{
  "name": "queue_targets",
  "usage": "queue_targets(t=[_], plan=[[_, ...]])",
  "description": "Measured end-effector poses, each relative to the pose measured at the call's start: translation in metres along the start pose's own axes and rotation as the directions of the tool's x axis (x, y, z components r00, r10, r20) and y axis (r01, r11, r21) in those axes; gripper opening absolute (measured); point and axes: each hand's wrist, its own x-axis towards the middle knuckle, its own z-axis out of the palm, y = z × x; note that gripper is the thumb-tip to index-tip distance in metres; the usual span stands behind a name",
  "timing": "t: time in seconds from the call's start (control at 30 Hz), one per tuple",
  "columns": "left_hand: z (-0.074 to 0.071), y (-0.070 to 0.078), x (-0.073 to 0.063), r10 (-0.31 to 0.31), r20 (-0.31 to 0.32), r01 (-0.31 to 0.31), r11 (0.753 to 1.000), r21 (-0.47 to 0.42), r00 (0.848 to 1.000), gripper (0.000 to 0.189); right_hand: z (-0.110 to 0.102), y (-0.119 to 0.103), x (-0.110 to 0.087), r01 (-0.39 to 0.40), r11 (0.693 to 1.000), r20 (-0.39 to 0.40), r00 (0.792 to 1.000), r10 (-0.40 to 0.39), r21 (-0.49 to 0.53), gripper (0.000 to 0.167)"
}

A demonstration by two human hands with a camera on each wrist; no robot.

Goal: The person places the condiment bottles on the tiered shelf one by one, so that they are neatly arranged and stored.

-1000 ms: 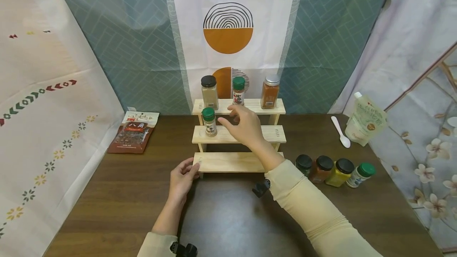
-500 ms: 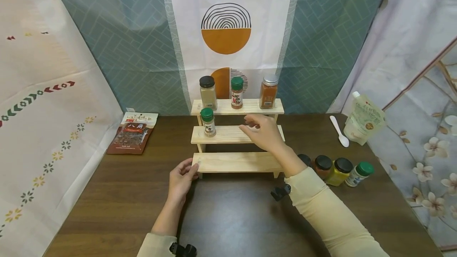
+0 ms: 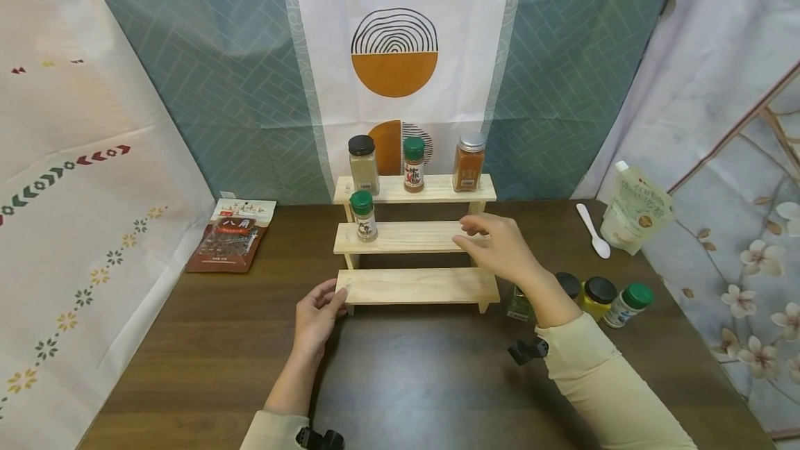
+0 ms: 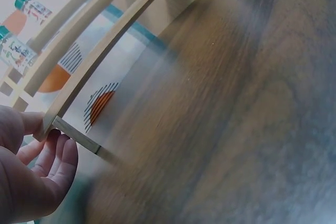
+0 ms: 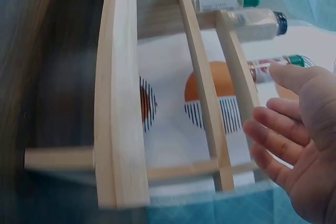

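Note:
A three-step wooden rack [image 3: 419, 286] stands on the brown table. My left hand [image 3: 317, 314] pinches the left end of its bottom step, thumb on top and fingers underneath, as the left wrist view shows. My right hand [image 3: 500, 245], fingers relaxed and holding nothing, hovers by the right end of the middle step. On the top step stand a black-capped jar [image 3: 364, 165] of pale powder, a green-capped shaker [image 3: 414, 164] and a silver-capped jar [image 3: 470, 162] of orange-brown spice. Another green-capped shaker [image 3: 364, 216] stands at the left of the middle step.
Right of the rack, partly behind my right arm, are a jar of green flakes [image 3: 519, 305], a black-capped jar [image 3: 567, 285], a yellow jar [image 3: 598, 297] and a green-capped bottle [image 3: 628, 305]. Farther back lie a white spoon [image 3: 594, 231] and a spouted pouch [image 3: 637, 210]. A spice packet [image 3: 231, 236] lies left.
My right hand has moved right and down, from in front of the top step's middle shaker to the right end of the middle step. My left hand stays on the rack.

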Motion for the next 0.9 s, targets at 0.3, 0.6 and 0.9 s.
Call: queue_targets(t=[0.3, 0.6, 0.9], plan=[[0.000, 0.002, -0.002, 0.000, 0.009, 0.000, 1.000, -0.013, 1.000, 0.038, -0.023, 0.021, -0.030, 0.029, 0.996, -0.008, 1.000, -0.030, -0.080, 0.035], [0.000, 0.000, -0.002, 0.000, 0.005, 0.000, 1.000, -0.013, 1.000, 0.036, -0.043, 0.040, -0.053, 0.021, 0.992, 0.076, 0.997, -0.012, -0.127, 0.037], [0.000, 0.000, 0.001, -0.005, 0.005, 0.005, 1.000, -0.009, 1.000, 0.035, -0.063, 0.052, -0.074, 0.018, 0.990, 0.230, 0.973, 0.015, -0.142, 0.047]])
